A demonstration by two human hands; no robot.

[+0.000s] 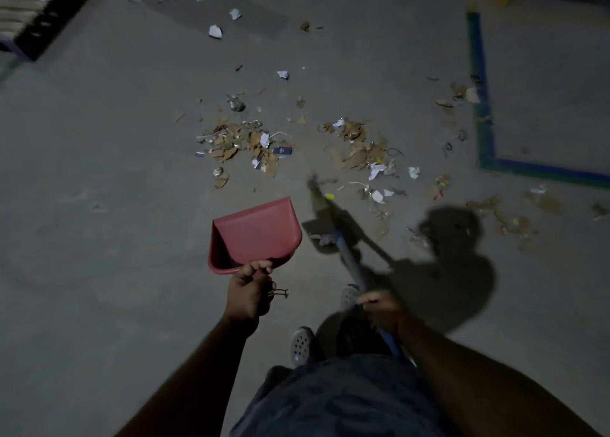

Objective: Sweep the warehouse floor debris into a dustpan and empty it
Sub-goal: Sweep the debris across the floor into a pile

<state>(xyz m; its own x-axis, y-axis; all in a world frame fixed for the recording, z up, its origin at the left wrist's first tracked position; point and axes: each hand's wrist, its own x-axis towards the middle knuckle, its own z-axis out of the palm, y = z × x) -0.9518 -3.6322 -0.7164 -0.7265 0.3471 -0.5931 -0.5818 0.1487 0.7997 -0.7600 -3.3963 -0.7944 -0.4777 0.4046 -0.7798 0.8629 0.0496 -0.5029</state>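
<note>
Red dustpan point(255, 235) just beyond left hand point(248, 293).

A person stands on a concrete floor point(99, 159), seen from above. The left hand point(249, 291) holds a dustpan point(255, 233) by its handle, out in front and above the floor. To its right, the right hand point(384, 308) holds a broom point(346, 255) whose head reaches forward beside the dustpan. Beyond both lies scattered debris point(244, 142), one pile ahead of the dustpan, another to its right. Floor tape point(483, 119) marks a corner at far right. A pallet point(36, 10) sits far left.
</note>
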